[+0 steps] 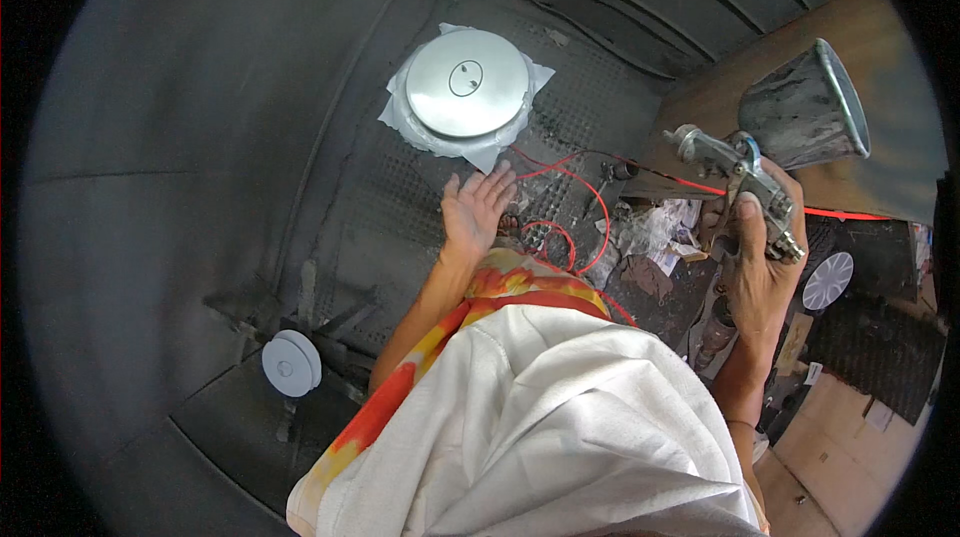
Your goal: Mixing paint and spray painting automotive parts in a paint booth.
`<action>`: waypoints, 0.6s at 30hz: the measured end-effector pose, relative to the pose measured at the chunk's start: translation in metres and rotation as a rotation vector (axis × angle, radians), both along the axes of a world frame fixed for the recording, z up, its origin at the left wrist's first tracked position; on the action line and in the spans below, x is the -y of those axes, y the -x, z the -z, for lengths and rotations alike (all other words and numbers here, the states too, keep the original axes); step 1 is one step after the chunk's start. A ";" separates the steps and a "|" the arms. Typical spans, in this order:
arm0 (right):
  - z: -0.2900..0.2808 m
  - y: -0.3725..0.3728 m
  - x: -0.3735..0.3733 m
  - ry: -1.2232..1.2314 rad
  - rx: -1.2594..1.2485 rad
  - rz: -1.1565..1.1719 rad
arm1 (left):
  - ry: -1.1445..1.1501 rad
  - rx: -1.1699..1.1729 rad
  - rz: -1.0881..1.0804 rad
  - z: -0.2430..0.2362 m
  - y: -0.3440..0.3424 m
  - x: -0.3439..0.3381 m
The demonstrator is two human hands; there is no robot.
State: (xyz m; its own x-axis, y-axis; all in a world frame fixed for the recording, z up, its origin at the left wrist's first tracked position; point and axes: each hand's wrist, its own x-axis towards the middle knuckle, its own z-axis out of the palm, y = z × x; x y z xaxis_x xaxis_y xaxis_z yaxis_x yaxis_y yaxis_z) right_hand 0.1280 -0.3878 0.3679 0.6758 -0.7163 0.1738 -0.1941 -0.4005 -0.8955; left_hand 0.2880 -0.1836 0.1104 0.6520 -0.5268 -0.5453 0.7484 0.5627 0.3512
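Observation:
My right hand (762, 272) is wrapped round a metal spray gun (738, 169), with the thumb on its rear. The gun carries a wide, paint-stained grey cup (797, 115), and its nozzle end points to the left. My left hand (480, 209) is open, with the fingers stretched out and nothing in it. Just beyond its fingertips stands a round, silvery-white disc-shaped lid or cover (468, 85) with a small oval emblem at its centre. White paper (400, 109) sticks out round the disc on all sides. What supports the disc is hidden beneath it.
A red hose (603, 212) loops over the floor and runs right, behind the gun. A smaller white disc (291, 364) sits on a dark stand at lower left. Crumpled plastic and paper (660, 237) lie at right, near a brown board (855, 27). Dark walls enclose the left and back.

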 end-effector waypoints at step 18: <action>0.005 0.002 -0.004 0.036 -0.039 0.000 | -0.308 0.191 -0.259 0.011 -0.074 -0.062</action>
